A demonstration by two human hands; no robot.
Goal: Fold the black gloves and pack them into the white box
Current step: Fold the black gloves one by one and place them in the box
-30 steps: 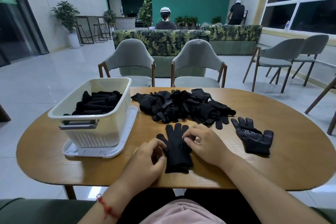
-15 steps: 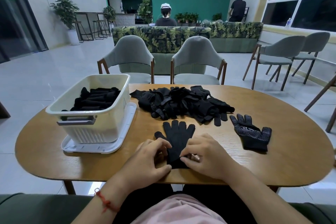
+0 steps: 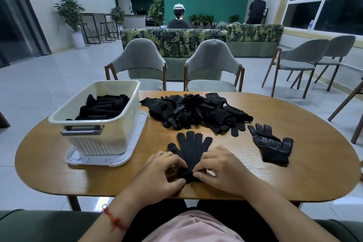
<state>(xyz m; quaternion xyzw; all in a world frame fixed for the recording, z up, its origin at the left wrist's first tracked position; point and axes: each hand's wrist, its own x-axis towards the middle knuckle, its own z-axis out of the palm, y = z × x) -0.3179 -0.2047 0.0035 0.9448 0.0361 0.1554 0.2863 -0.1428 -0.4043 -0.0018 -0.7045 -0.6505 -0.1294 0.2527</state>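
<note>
white box (image 3: 94,143), left edge of table (image 3: 304,124): folded gloves (image 3: 104,108) inside black. glove pile (image 3: 196,112), far edge: black, some white-dotted. near-edge glove (image 3: 191,147): plain black. right-side glove (image 3: 272,143): black, white dots. table: brown woodgrain. wrist cord (image 3: 114,220): red. sofa (image 3: 176,39): green leaf print.

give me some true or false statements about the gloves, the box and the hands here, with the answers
1. The left hand and right hand both pinch the cuff end of the flat glove. True.
2. The white box is empty. False: folded gloves lie in it.
3. A dotted glove lies alone on the table, right of the glove pile. True.
4. The white box stands right of the glove pile. False: it stands left of it.
</note>
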